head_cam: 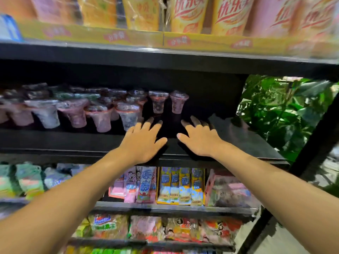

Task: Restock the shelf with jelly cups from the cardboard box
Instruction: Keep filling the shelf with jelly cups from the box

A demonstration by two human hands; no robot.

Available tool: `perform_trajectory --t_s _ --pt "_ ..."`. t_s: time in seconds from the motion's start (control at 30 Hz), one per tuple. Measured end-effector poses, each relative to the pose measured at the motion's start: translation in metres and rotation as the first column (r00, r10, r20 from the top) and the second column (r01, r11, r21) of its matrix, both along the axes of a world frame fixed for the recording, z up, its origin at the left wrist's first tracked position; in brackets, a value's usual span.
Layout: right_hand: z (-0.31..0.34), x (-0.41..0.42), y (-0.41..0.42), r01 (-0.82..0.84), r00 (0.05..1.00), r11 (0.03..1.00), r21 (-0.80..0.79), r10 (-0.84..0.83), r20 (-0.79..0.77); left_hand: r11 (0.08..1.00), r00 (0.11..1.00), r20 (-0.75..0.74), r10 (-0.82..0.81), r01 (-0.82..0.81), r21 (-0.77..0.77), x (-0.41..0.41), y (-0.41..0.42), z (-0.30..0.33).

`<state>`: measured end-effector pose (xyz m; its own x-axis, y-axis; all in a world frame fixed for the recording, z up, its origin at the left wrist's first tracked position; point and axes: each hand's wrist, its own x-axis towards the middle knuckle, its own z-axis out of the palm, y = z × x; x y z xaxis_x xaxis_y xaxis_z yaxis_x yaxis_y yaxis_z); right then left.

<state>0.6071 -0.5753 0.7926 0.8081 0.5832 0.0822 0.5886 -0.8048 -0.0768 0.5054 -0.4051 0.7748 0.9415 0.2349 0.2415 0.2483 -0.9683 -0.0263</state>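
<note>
Both hands reach into the dark middle shelf (238,136) with fingers straight and spread, holding nothing. The left hand (143,142) hovers at the shelf's front edge, its fingertips just beside the nearest jelly cup (128,116). The right hand (199,138) is near it, thumbs pointing toward each other, with a bare dark patch of shelf between them.

Just beyond the fingertips, 2 jelly cups stand upright and apart from the rest: one (158,101) behind the left hand, the other (178,101) behind the right. The main group of jelly cups (73,110) fills the shelf to the left in blurred rows; the right end of the shelf is bare.

Above, tall yellow and pink drink cups (190,13) sit in a yellow display tray (113,36). Below the forearms, snack packets (180,186) stand in rows, with bagged snacks (110,228) lower still. Green leafy plants (282,110) show past the shelf's right side. The cardboard box cannot be seen.
</note>
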Motion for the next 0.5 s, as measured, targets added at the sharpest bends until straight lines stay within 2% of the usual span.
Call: perform_trajectory --t_s 0.13,0.23,0.5 --pt "0.001 -0.026 -0.004 -0.118 0.993 0.993 0.01 0.118 0.031 0.991 0.993 0.009 0.117 -0.116 -0.071 -0.048 -0.015 -0.001" --pt "-0.009 -0.054 -0.007 -0.244 0.97 0.969 0.032 0.244 -0.012 0.971 0.974 0.008 0.225 -0.223 -0.085 -0.091 -0.029 -0.006" --pt "-0.027 -0.142 0.005 -0.541 0.837 0.839 0.065 0.544 -0.054 0.847 0.855 -0.087 0.511 -0.518 -0.118 -0.221 -0.061 -0.032"
